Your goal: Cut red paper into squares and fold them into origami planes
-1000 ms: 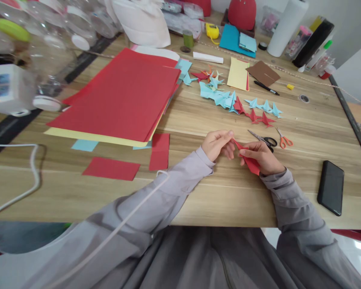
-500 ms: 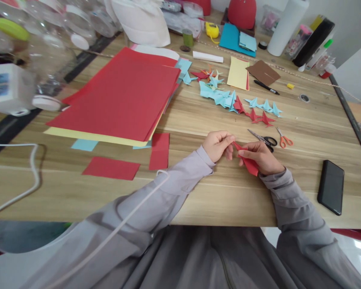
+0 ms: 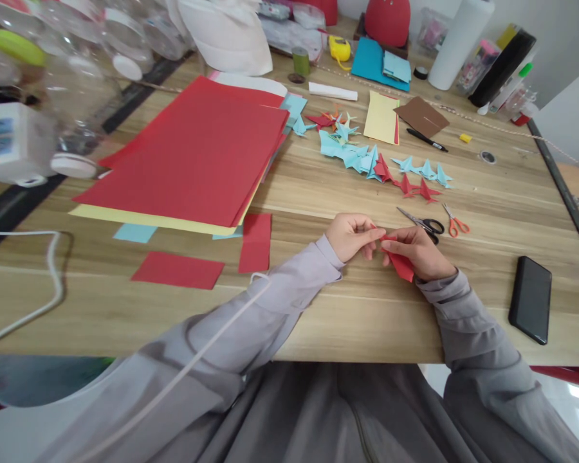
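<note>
Between my hands is a small piece of folded red paper [image 3: 401,265], narrow at its left end and wider toward the lower right. My left hand [image 3: 352,236] pinches the narrow end between thumb and fingers. The body of the paper is gripped by my right hand [image 3: 417,251], its thumb lying on top. Part of the fold is hidden under the fingers. Just beyond my right hand lie black-handled scissors [image 3: 427,225] and small orange-handled scissors [image 3: 456,223]. Farther back are folded light-blue paper cranes [image 3: 427,170] and red paper cranes [image 3: 408,186].
Large red sheets [image 3: 188,154] are stacked at the left, with red paper rectangles [image 3: 178,270] nearer the edge. A phone [image 3: 531,300] lies at the right. Yellow paper [image 3: 381,117], brown paper [image 3: 422,116] and a pen [image 3: 427,139] sit farther back. Clear plastic bottles [image 3: 77,90] crowd the left.
My left thumb and fingers have shifted slightly right along the narrow end, closer to my right hand. My right hand stays almost in place.
</note>
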{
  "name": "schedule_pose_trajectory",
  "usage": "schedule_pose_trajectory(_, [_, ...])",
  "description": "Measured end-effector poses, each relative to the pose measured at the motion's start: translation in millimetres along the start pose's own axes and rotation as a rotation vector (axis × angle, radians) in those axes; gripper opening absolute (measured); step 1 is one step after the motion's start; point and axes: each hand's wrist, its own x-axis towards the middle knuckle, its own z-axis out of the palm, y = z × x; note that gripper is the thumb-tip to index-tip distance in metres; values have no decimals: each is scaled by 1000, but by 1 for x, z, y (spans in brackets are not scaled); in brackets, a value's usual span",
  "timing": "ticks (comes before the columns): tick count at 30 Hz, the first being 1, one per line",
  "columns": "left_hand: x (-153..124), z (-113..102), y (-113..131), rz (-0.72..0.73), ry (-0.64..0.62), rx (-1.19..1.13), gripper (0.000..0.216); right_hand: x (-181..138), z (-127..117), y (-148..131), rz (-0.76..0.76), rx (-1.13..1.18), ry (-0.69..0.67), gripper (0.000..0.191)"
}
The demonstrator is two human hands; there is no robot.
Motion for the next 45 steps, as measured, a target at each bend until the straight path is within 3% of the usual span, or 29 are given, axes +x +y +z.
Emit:
schedule_pose_trajectory(9, [6,-8,-2,97,164,-78,49,0,1,-1,18,67,94,30])
schedule_pose_trajectory(16, [4,-4,-4,4,27,-62,47,2,2,1,19,76,106,31])
schedule_pose_trajectory(22, [6,-7,-6,-21,72,-92,47,4,3,2,-36,202,195,29])
schedule_pose_trajectory(27, [8,-9,-7,-60,114,-169,45,5,2,-4,-174,325,165,44])
schedule_pose_trajectory(32, [10,-10,-3,-172,154,-305,36,4,2,-2,-316,207,83,28])
schedule_pose_trajectory(38, [9,-10,3,-246,151,-382,22,5,3,3,-378,213,43,39])
schedule_pose_trajectory(45, [7,-6,-3,-202,113,-302,38,7,7,4,-378,-81,280,30])
